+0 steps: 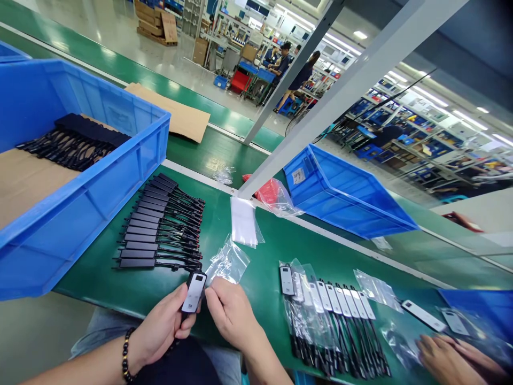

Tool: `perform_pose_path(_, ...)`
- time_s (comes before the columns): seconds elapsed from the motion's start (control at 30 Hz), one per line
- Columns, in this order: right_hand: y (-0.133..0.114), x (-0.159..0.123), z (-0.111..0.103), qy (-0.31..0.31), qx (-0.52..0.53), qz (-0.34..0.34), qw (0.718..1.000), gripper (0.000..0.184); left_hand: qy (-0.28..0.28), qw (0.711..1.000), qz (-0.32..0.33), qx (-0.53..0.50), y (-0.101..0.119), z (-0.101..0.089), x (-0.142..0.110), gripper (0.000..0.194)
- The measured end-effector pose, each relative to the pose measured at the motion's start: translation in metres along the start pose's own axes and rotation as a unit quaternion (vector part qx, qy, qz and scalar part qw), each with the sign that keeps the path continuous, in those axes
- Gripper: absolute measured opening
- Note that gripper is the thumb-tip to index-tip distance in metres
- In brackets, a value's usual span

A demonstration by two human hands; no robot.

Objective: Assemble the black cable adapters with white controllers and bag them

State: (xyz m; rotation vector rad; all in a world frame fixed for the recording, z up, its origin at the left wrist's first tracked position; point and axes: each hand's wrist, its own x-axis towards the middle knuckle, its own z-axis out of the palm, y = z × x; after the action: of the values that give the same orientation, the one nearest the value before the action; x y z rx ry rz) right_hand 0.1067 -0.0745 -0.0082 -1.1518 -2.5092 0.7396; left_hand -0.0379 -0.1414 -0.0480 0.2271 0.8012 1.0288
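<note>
My left hand (162, 323), a beaded bracelet at its wrist, is closed around a slim electronic device (193, 293) with a silver face, a small dark window and black edges. Close by on the right, my right hand (230, 310) has its fingers curled in beside the device; whatever they pinch is hidden. Just beyond that hand lie clear plastic bags (230, 262). Ahead of my left hand, a row of black devices with short cables (140, 231) lies on the green table (216, 211).
A large blue bin (132, 160) with more cabled devices stands left. Silver-faced devices (334, 299), some bagged, lie right. Another person's hands (452, 355) work at far right. A white post (320, 117) rises behind white sheets (242, 222); another blue bin (344, 198) sits beyond.
</note>
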Motion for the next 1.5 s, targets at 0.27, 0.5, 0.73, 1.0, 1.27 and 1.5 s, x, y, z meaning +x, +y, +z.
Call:
perform_pose_path(0.27,0.042,0.07,-0.01,0.012,-0.244,0.094,0.965,0.034,-0.007,0.999,0.006,-0.042,0.003,0.0,-0.004,0.033)
perform_pose_path(0.5,0.052,0.061,-0.016,0.103,-0.264,0.144,0.948,0.018,-0.053,0.996,0.026,0.06,0.01,-0.01,-0.022,0.031)
perform_pose_path(0.73,0.017,-0.024,0.007,-0.069,-0.186,0.046,0.979,0.008,-0.004,0.985,-0.001,0.173,0.028,-0.016,-0.044,0.023)
perform_pose_path(1.0,0.025,-0.039,0.03,-0.045,-0.083,0.109,0.99,0.01,-0.017,0.951,-0.089,0.294,0.02,-0.025,-0.059,0.029)
perform_pose_path(1.27,0.02,-0.044,0.016,-0.01,0.125,0.155,0.98,0.014,-0.027,0.925,-0.119,0.359,0.01,-0.018,-0.056,0.028)
perform_pose_path(1.5,0.013,-0.044,0.019,-0.043,0.028,0.118,0.992,0.017,-0.027,0.922,-0.123,0.365,0.014,-0.024,-0.058,0.027)
